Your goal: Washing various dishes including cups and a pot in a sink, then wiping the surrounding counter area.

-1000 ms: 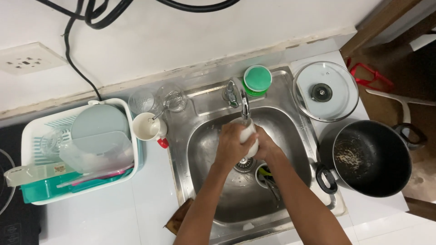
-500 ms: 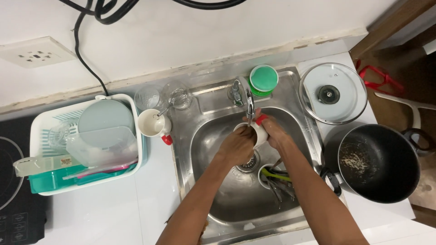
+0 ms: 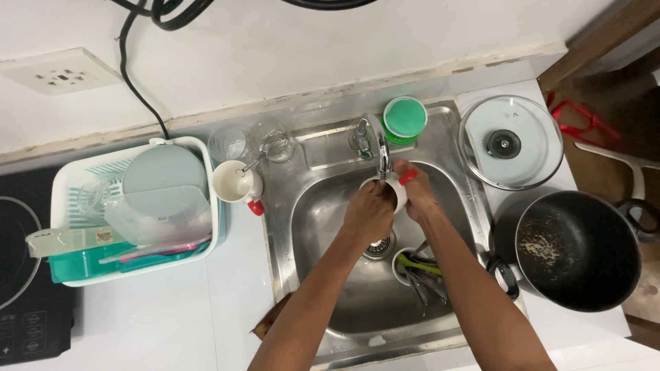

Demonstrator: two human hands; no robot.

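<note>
Now we've lifted the white mug (image 3: 389, 190) off the low middle of the sink (image 3: 302, 227) and brought it up to the far end, right beneath the tap spout (image 3: 383, 159), where half a second ago it was only arriving. Our left hand (image 3: 368, 214) is clamped over the mug's near side, fingers curled around the body, while our right hand (image 3: 414, 194) pinches it from the right, next to its red handle (image 3: 408, 176). So the washing has moved on to a rinse under the tap, by our reading. A bowl of cutlery (image 3: 416, 271) waits near the drain, a second white mug (image 3: 235, 183) stands on the counter to the left beside the drying rack (image 3: 69, 180), and the dirty black pot (image 3: 576, 249) sits right.
</note>
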